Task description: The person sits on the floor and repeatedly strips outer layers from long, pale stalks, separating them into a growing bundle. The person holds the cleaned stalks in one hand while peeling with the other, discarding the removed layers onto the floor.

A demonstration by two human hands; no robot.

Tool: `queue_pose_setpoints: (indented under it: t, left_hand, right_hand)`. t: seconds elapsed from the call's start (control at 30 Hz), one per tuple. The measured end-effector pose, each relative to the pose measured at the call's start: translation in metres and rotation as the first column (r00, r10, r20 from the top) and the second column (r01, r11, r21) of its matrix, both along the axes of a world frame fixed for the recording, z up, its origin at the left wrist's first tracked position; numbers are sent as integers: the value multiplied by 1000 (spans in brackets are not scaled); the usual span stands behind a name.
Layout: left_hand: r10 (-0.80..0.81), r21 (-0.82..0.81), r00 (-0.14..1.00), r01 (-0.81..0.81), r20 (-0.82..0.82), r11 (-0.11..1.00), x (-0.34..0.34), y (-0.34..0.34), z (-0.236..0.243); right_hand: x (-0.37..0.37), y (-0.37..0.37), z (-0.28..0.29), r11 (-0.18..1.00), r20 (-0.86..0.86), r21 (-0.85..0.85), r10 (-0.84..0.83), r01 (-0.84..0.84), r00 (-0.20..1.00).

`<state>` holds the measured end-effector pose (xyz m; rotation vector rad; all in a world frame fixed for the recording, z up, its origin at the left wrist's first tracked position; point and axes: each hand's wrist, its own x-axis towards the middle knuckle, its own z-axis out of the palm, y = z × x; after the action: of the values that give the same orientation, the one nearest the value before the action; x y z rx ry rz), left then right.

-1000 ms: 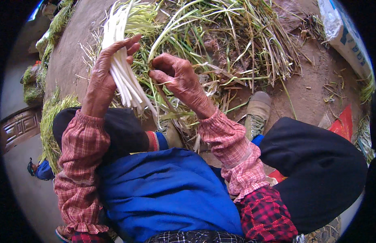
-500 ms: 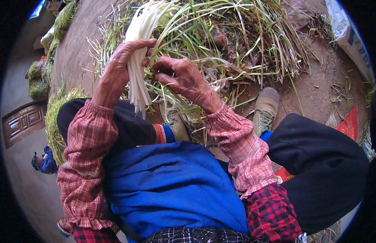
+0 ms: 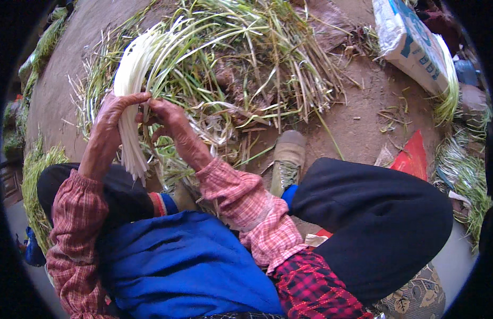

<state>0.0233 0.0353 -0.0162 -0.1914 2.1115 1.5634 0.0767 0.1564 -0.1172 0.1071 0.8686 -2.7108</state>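
A bundle of long white stalks with pale green tops (image 3: pixel 129 69) hangs upright in my left hand (image 3: pixel 108 122), whose thumb reaches across its middle. My right hand (image 3: pixel 175 125) is beside it, fingertips drawn together on thin green stalks (image 3: pixel 157 80) at the bundle's right edge, close to my left thumb; some of its fingertips are hidden. Behind both hands lies a loose, tangled heap of green and straw-coloured stalks (image 3: pixel 257 64) on the brown ground. My blue apron (image 3: pixel 183 266) is below the hands.
My bent legs (image 3: pixel 374 223) and shoes (image 3: pixel 286 159) frame the heap. A white printed sack (image 3: pixel 400 48) lies at upper right. A red sheet (image 3: pixel 411 157) is by my right knee. More stalk piles (image 3: pixel 39 207) line the left and right sides (image 3: pixel 464 181).
The view has swung rightward, showing more on that side. My right hand has come closer to my left thumb, its fingers drawing in against the bundle's edge. The left hand still holds the bundle.
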Motion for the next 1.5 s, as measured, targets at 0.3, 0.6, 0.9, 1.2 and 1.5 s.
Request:
queue_pose_setpoints:
  t: [0.3,0.6,0.9,1.2,1.5]
  left_hand:
    - [94,8,987,-94,-129,996,7,23,-6]
    - [130,-57,990,-132,-47,990,-1,13,-6]
    - [232,-57,973,-232,-20,971,0,9,-6]
    - [248,-5,969,-248,8,969,-3,6,-27]
    - [323,-88,943,-330,-82,940,-2,5,-12]
  right_hand:
    - [-10,-16,-14,750,-221,496,-377,437,899]
    - [1,-1,0,890,61,210,-426,406,903]
    - [5,-5,-5,961,170,11,-274,277,947]
    - [-1,-11,11,917,53,276,-313,287,948]
    - [-1,-16,-8,948,273,48,-314,313,909]
